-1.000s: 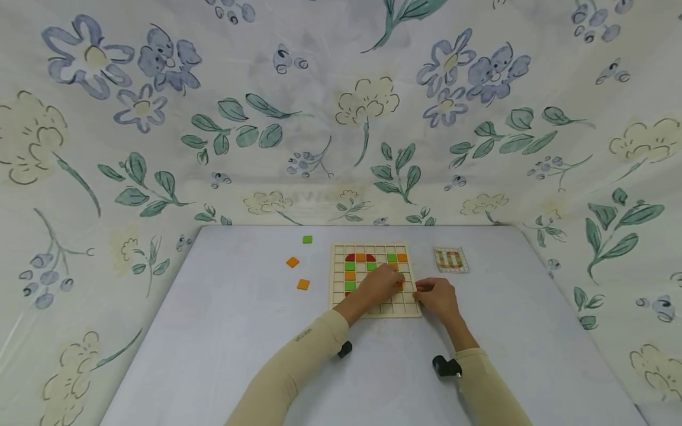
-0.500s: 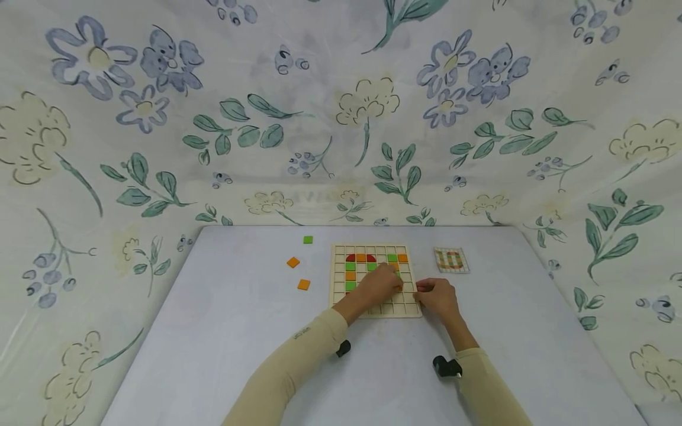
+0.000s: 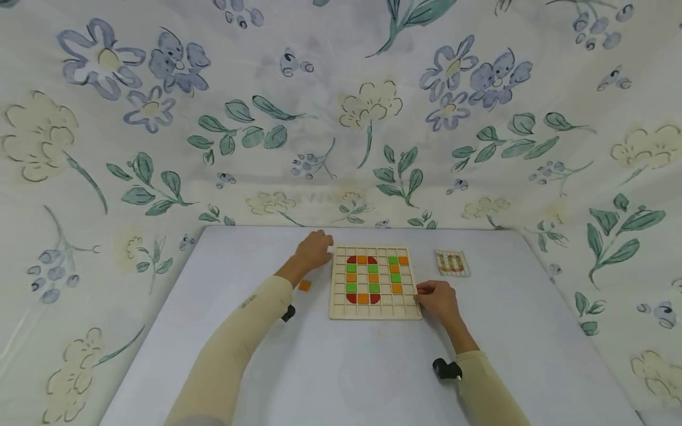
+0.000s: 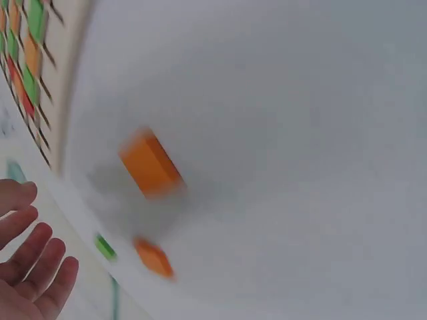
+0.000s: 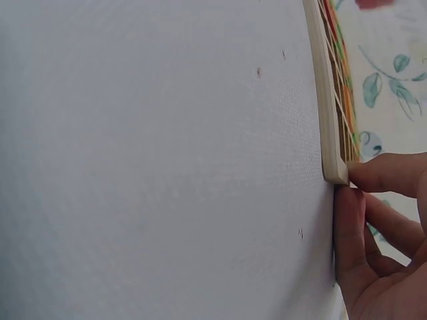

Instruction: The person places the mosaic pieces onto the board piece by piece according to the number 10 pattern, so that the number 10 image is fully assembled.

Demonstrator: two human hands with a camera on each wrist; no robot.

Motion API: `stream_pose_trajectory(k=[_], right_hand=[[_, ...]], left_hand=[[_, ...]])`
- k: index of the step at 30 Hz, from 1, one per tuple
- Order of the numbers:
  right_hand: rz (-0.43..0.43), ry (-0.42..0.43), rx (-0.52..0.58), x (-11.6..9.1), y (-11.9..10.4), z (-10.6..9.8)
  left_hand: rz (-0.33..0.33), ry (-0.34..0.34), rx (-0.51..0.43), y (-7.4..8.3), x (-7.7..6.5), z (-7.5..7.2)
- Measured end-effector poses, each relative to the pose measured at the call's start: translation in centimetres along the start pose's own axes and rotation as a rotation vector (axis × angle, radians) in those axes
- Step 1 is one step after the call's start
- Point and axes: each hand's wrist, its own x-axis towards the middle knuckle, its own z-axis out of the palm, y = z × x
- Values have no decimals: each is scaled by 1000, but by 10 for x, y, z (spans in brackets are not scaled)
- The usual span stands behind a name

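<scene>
A pale wooden grid board (image 3: 341, 312) lies on the table, with red, orange and green tiles forming a ring and a second figure to its right. Just beyond the board's left edge hovers my left hand (image 3: 313, 250), its fingers loosely bent with nothing between them in the left wrist view. Near it are an orange tile (image 4: 150, 163), another orange tile (image 4: 153, 258) and a green tile (image 4: 105, 247); the head view shows only one orange tile (image 3: 305, 285) clearly. My right hand (image 3: 438, 299) pinches the board's right edge near its front corner, thumb on top.
A small pattern card (image 3: 452, 263) lies right of the board. The white table (image 3: 373, 373) ends at a flowered cloth wall (image 3: 341, 177) behind. Black wrist cameras sit on both forearms.
My left hand has left the right-hand figure on the board and moved left and back to the loose tiles. An orange tile there is now uncovered. My right hand stays put.
</scene>
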Motion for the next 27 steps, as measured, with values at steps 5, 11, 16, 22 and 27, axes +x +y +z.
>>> stream_pose_trajectory(k=[5, 11, 16, 22, 27], right_hand=[[-1, 4, -6, -1, 3, -1], [-10, 6, 9, -1, 1, 0], [4, -4, 9, -2, 1, 3], [1, 7, 1, -1, 3, 2], [-16, 12, 3, 0, 4, 1]], left_hand=[[-134, -114, 12, -47, -10, -18], [-237, -234, -87, -76, -19, -17], [-237, -231, -105, -84, -27, -5], [-209, -192, -137, -85, -30, -3], [-204, -141, -174, -87, -32, 2]])
